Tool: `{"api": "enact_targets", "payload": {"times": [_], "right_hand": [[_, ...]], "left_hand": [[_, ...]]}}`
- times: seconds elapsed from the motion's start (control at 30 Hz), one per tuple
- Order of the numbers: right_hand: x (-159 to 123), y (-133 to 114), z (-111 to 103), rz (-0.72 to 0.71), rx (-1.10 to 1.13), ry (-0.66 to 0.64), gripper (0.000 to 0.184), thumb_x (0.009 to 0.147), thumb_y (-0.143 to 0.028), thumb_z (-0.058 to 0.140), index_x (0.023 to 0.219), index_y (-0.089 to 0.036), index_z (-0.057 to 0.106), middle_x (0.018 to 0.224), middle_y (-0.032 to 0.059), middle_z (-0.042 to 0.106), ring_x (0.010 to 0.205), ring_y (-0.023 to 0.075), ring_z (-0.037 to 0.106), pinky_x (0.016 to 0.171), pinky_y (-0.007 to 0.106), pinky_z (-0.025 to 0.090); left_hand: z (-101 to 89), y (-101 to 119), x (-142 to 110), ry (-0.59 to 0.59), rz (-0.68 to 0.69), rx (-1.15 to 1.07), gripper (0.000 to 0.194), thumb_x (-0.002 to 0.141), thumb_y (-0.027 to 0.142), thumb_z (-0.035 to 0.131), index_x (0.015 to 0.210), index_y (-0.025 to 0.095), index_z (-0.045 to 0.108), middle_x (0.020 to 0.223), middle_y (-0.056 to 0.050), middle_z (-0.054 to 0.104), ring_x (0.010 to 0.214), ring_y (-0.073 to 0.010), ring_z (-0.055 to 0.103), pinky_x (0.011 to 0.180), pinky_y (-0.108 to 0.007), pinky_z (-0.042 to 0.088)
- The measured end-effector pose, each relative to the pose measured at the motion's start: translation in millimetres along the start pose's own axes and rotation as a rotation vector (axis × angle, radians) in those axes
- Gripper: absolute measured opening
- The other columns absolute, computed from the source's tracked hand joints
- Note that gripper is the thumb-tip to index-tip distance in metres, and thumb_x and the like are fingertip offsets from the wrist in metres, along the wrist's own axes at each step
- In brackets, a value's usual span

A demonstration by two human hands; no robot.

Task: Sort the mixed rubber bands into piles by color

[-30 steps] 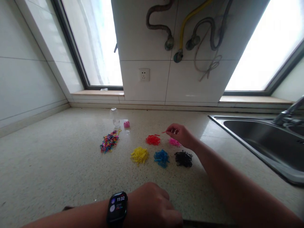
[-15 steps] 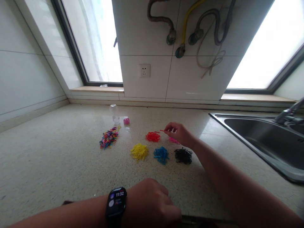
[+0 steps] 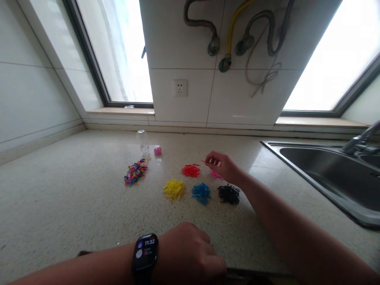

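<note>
My right hand (image 3: 221, 164) is closed in a pinch on a thin red rubber band (image 3: 202, 161), held just above and right of the red rubber band pile (image 3: 190, 170). Partly behind that hand lies a pink pile (image 3: 216, 174). Nearer me are piles of yellow (image 3: 173, 189), blue (image 3: 201, 192) and black (image 3: 228, 194) rubber bands. A mixed-colour heap (image 3: 135, 172) lies to the left. My left hand (image 3: 187, 253), with a black watch (image 3: 145, 252) on its wrist, rests at the counter's front edge, fingers curled in; its palm is hidden.
Behind the mixed heap stand a clear bottle (image 3: 143, 142) and a small pink cap-like piece (image 3: 158, 151). A steel sink (image 3: 326, 170) with a faucet (image 3: 360, 140) is set in the counter (image 3: 74, 198) at right. The tiled wall carries a socket (image 3: 180, 88) and pipes.
My right hand still pinches the red rubber band and has barely shifted; the band looks thinner now. My left hand and the piles stay in place.
</note>
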State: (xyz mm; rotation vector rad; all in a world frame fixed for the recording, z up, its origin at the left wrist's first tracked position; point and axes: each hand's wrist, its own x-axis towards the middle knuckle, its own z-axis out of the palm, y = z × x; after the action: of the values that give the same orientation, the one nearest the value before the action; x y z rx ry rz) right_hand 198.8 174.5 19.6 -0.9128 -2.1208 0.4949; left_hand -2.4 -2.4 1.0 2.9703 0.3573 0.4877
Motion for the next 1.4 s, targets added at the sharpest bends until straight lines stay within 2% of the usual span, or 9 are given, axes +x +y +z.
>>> {"api": "enact_targets", "payload": {"times": [0.27, 0.37, 0.5, 0.67, 0.87, 0.97, 1.13, 1.27, 1.4], "right_hand": [[0.4, 3.4, -0.5, 0.022, -0.094, -0.03, 0.014, 0.085, -0.02, 0.062, 0.094, -0.019, 0.072, 0.087, 0.0054, 0.071, 0.072, 0.0166, 0.058, 0.068, 0.031, 0.047], [-0.6, 1.8, -1.9, -0.063, -0.215, -0.102, 0.024, 0.085, -0.016, 0.06, 0.106, -0.021, 0.072, 0.103, 0.0078, 0.072, 0.09, 0.0202, 0.061, 0.085, 0.037, 0.047], [-2.6, -1.7, -2.3, -0.158, -0.373, -0.266, 0.032, 0.091, -0.025, 0.059, 0.122, -0.025, 0.068, 0.121, 0.0083, 0.069, 0.113, 0.0255, 0.056, 0.103, 0.044, 0.037], [-4.7, -9.8, -0.2, -0.073, -0.459, -0.352, 0.041, 0.096, -0.046, 0.051, 0.131, -0.031, 0.064, 0.129, 0.007, 0.066, 0.117, 0.0293, 0.053, 0.103, 0.049, 0.032], [-5.5, -15.5, 0.2, -0.04, -0.484, -0.422, 0.045, 0.097, -0.052, 0.046, 0.134, -0.033, 0.062, 0.131, 0.0065, 0.066, 0.117, 0.0308, 0.052, 0.102, 0.05, 0.03], [-4.8, -12.3, -3.0, -0.021, -0.478, -0.401, 0.042, 0.099, -0.048, 0.043, 0.132, -0.031, 0.063, 0.131, 0.0069, 0.066, 0.119, 0.0299, 0.052, 0.102, 0.05, 0.03], [-3.2, 4.8, -20.5, -0.021, -0.535, -0.286, 0.037, 0.098, -0.041, 0.046, 0.124, -0.026, 0.067, 0.125, 0.0098, 0.068, 0.119, 0.0291, 0.055, 0.103, 0.049, 0.032], [-3.1, 29.2, -38.6, 0.044, -0.572, -0.178, 0.038, 0.098, -0.041, 0.045, 0.121, -0.023, 0.068, 0.124, 0.0113, 0.069, 0.117, 0.0289, 0.058, 0.103, 0.048, 0.037], [-6.7, 59.7, -46.7, 0.166, -0.55, -0.141, 0.04, 0.098, -0.039, 0.041, 0.122, -0.022, 0.068, 0.126, 0.0116, 0.068, 0.118, 0.0279, 0.059, 0.105, 0.045, 0.04]], "left_hand": [[2.2, -0.2, -0.4, 0.028, 0.007, 0.009, 0.022, 0.094, 0.03, 0.06, 0.075, 0.02, 0.054, 0.057, 0.005, 0.058, 0.052, -0.0121, 0.046, 0.046, -0.03, 0.03], [1.7, 0.0, -0.1, 0.021, 0.008, 0.012, 0.022, 0.094, 0.031, 0.06, 0.075, 0.02, 0.053, 0.058, 0.005, 0.059, 0.052, -0.0122, 0.047, 0.047, -0.03, 0.031], [0.4, 0.6, 0.3, 0.007, -0.005, 0.016, 0.021, 0.094, 0.032, 0.06, 0.077, 0.02, 0.055, 0.058, 0.005, 0.059, 0.052, -0.0126, 0.048, 0.046, -0.03, 0.03], [1.1, 0.6, -0.4, 0.009, -0.003, 0.006, 0.021, 0.094, 0.03, 0.059, 0.076, 0.02, 0.054, 0.058, 0.005, 0.058, 0.052, -0.0126, 0.046, 0.047, -0.03, 0.03], [3.7, -0.5, -1.6, 0.027, 0.004, 0.005, 0.02, 0.094, 0.03, 0.059, 0.078, 0.02, 0.054, 0.057, 0.006, 0.056, 0.052, -0.013, 0.044, 0.047, -0.031, 0.03], [3.5, -0.4, -1.4, 0.025, 0.005, 0.008, 0.019, 0.093, 0.029, 0.059, 0.078, 0.02, 0.054, 0.058, 0.006, 0.056, 0.052, -0.0128, 0.044, 0.047, -0.031, 0.03], [3.0, 0.7, -1.4, 0.018, -0.001, 0.013, 0.018, 0.092, 0.03, 0.06, 0.078, 0.02, 0.054, 0.058, 0.006, 0.057, 0.053, -0.013, 0.045, 0.046, -0.031, 0.03], [4.2, 0.6, -1.7, 0.013, -0.002, -0.003, 0.018, 0.092, 0.027, 0.059, 0.077, 0.02, 0.053, 0.059, 0.005, 0.057, 0.053, -0.0128, 0.044, 0.048, -0.03, 0.032], [5.9, -0.3, -2.3, 0.002, 0.0, 0.005, 0.018, 0.093, 0.028, 0.057, 0.077, 0.02, 0.052, 0.061, 0.004, 0.059, 0.053, -0.0127, 0.045, 0.049, -0.029, 0.031]]}}
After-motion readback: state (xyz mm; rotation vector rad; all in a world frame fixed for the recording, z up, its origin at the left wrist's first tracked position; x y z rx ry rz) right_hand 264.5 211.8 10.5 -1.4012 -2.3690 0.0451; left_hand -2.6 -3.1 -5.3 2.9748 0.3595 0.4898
